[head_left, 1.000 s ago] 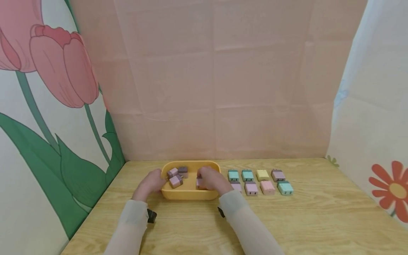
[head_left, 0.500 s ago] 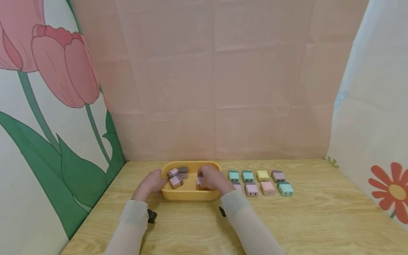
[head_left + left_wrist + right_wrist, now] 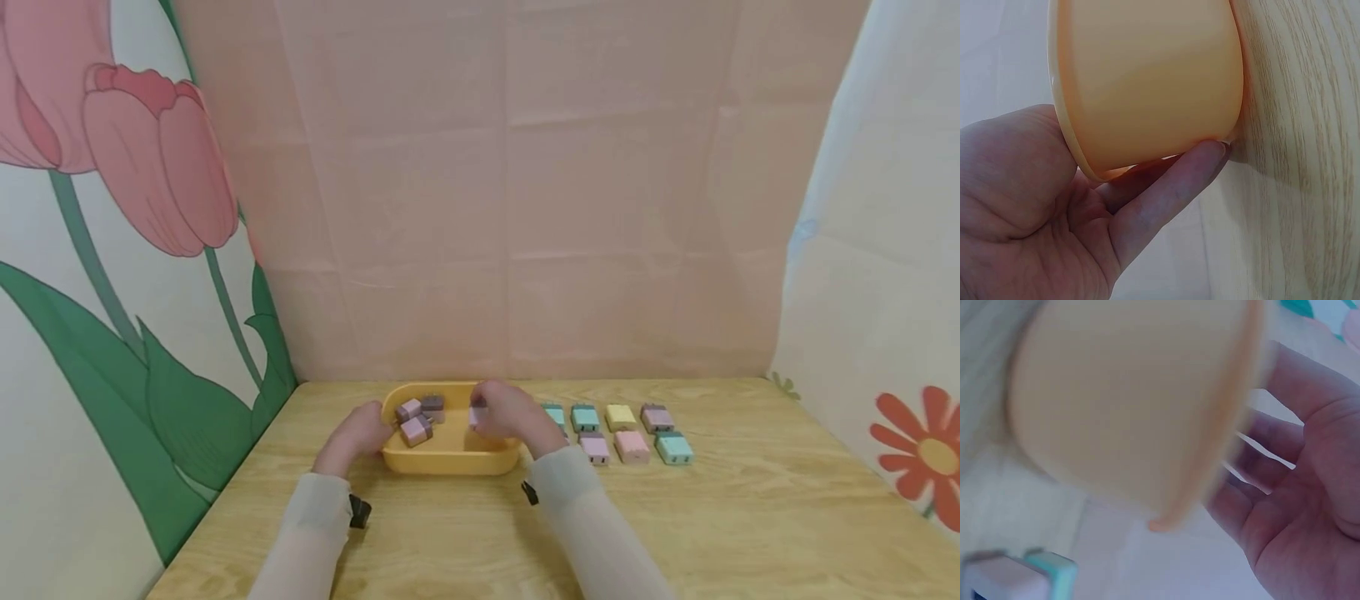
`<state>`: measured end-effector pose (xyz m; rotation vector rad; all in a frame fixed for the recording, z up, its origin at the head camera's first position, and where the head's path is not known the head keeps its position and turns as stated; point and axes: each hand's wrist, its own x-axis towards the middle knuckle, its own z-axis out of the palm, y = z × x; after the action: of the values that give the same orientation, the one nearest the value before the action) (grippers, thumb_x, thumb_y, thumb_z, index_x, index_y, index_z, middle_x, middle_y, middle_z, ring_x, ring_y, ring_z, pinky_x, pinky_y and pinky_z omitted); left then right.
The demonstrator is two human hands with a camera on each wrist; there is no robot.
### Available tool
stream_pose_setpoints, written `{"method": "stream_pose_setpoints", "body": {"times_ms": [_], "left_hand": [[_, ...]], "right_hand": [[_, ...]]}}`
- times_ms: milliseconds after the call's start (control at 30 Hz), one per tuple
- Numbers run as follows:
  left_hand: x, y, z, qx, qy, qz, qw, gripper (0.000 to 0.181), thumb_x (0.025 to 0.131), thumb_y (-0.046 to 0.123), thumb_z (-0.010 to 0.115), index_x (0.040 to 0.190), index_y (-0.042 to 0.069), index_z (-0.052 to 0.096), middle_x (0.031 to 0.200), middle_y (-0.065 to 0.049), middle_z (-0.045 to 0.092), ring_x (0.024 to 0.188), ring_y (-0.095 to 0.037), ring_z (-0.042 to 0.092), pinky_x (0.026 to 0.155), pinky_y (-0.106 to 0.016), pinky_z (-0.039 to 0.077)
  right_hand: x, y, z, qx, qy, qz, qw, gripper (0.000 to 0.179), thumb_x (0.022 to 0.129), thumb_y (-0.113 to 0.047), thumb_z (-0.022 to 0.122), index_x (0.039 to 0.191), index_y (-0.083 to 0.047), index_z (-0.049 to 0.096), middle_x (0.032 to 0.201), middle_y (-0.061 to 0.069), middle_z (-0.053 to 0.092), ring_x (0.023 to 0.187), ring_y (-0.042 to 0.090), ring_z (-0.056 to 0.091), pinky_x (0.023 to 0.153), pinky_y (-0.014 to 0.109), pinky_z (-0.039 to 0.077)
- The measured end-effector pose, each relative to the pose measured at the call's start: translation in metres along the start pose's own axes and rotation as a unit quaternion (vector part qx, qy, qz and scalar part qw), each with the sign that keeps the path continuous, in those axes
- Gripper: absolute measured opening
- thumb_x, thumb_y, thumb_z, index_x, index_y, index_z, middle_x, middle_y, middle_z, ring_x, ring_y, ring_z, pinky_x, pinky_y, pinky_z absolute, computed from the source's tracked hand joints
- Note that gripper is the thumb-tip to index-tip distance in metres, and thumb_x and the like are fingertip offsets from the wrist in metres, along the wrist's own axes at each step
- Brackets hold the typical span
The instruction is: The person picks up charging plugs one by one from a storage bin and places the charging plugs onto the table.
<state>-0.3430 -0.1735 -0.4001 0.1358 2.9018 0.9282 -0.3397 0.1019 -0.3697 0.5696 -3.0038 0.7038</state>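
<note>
A yellow plastic bin (image 3: 450,463) stands on the table in the head view. My left hand (image 3: 366,427) grips its left end; in the left wrist view, fingers (image 3: 1160,206) press the outer wall below the rim. Three two-tone purple chargers lie inside toward the left, the front one a lilac charger (image 3: 415,430). My right hand (image 3: 510,410) reaches over the right end and pinches another purple charger (image 3: 477,417), partly covered by the hand. In the right wrist view the bin wall (image 3: 1129,406) hides what those fingers hold.
Right of the bin, chargers sit in two rows on the wooden table (image 3: 750,517). They include a teal charger (image 3: 585,418), a yellow charger (image 3: 621,417), a pink charger (image 3: 632,447) and a lilac charger (image 3: 594,448). A pink backdrop (image 3: 525,208) rises behind the table.
My right hand has risen and shifted slightly right inside the bin, bringing the pinched charger up with it. My left hand keeps its grip on the bin's left end.
</note>
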Motion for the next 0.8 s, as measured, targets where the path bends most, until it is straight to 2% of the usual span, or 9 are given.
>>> {"method": "stream_pose_setpoints", "body": {"times_ms": [233, 367, 500, 600, 800], "left_hand": [[0.000, 0.002, 0.003, 0.001, -0.001, 0.003, 1.0000, 0.036, 0.100, 0.007, 0.056, 0.131, -0.013, 0.060, 0.099, -0.017, 0.070, 0.075, -0.022, 0.068, 0.064, -0.028, 0.054], [-0.001, 0.002, 0.004, 0.003, 0.002, 0.003, 1.0000, 0.036, 0.099, 0.007, 0.057, 0.129, -0.013, 0.060, 0.098, -0.017, 0.070, 0.074, -0.022, 0.068, 0.063, -0.028, 0.053], [-0.003, 0.003, 0.006, 0.005, 0.002, 0.006, 1.0000, 0.033, 0.098, 0.007, 0.058, 0.125, -0.011, 0.062, 0.096, -0.016, 0.070, 0.074, -0.021, 0.067, 0.062, -0.028, 0.053], [-0.004, 0.004, 0.006, 0.002, 0.001, 0.000, 1.0000, 0.033, 0.099, 0.007, 0.058, 0.126, -0.011, 0.062, 0.096, -0.016, 0.070, 0.075, -0.022, 0.067, 0.064, -0.028, 0.053], [-0.004, 0.004, 0.004, 0.001, -0.002, 0.000, 1.0000, 0.035, 0.101, 0.008, 0.057, 0.129, -0.012, 0.060, 0.099, -0.016, 0.069, 0.078, -0.023, 0.067, 0.067, -0.029, 0.053]], "right_hand": [[-0.012, 0.000, -0.023, 0.021, 0.013, -0.005, 0.9997, 0.048, 0.087, -0.017, 0.090, 0.129, -0.003, 0.072, 0.131, 0.014, 0.075, 0.117, 0.029, 0.071, 0.107, 0.052, 0.058], [-0.019, 0.009, -0.035, 0.031, 0.017, -0.024, 0.9991, 0.047, 0.087, -0.016, 0.089, 0.128, 0.000, 0.072, 0.130, 0.016, 0.074, 0.113, 0.028, 0.070, 0.105, 0.052, 0.058], [-0.027, 0.021, -0.046, 0.035, 0.009, -0.020, 0.9991, 0.046, 0.089, -0.017, 0.088, 0.128, -0.001, 0.070, 0.129, 0.015, 0.073, 0.113, 0.027, 0.069, 0.103, 0.051, 0.058], [-0.032, 0.029, -0.055, 0.032, 0.003, -0.020, 0.9993, 0.044, 0.089, -0.016, 0.088, 0.126, -0.002, 0.070, 0.125, 0.014, 0.073, 0.109, 0.026, 0.068, 0.100, 0.049, 0.058], [-0.049, 0.043, -0.067, 0.000, -0.014, -0.019, 0.9997, 0.034, 0.084, -0.011, 0.089, 0.113, -0.008, 0.071, 0.106, 0.006, 0.070, 0.093, 0.021, 0.062, 0.083, 0.039, 0.056]]}}
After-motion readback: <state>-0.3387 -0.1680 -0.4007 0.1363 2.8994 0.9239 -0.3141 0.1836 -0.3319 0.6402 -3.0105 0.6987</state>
